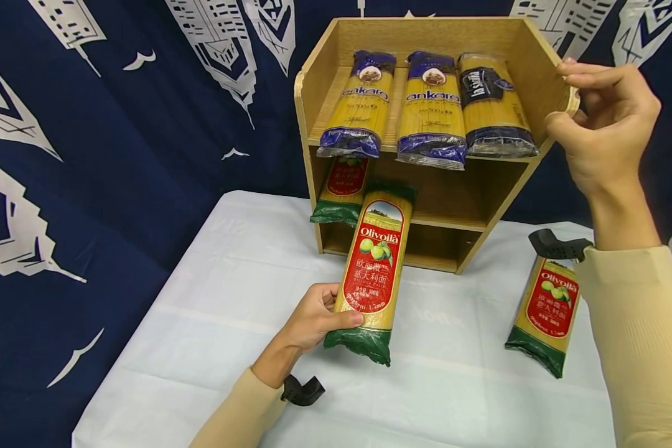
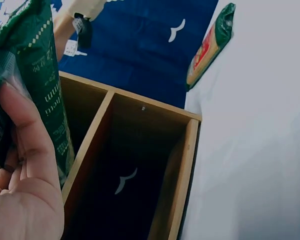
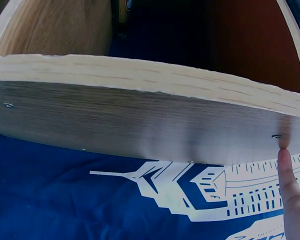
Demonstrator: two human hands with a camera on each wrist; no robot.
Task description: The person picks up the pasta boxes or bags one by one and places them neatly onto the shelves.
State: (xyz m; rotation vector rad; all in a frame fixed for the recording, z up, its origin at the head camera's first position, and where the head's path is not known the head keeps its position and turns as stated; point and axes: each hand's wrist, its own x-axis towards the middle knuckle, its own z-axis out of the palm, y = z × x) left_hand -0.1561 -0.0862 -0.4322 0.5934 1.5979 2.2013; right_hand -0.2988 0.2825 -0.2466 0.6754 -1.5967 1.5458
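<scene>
My left hand (image 1: 316, 320) grips the lower end of an Olivoilà spaghetti pack (image 1: 376, 261) with a red label and green ends. The pack tilts in front of the middle tier of a wooden shelf (image 1: 448, 208), and its far end reaches the opening. In the left wrist view, the thumb and fingers close around the pack's green end (image 2: 37, 65). My right hand (image 1: 613, 121) holds the upper right side panel of the shelf, thumb near the front edge. One finger (image 3: 288, 185) touches the panel's outer face in the right wrist view.
Two Ankara pasta packs (image 1: 361, 102) (image 1: 432, 109) and a dark-labelled pack (image 1: 495, 106) lie on the top tier, ends overhanging. Another green-ended pack (image 1: 341, 190) sits at the middle tier's left. One more Olivoilà pack (image 1: 546, 311) lies on the white table (image 1: 201, 336) by my right forearm.
</scene>
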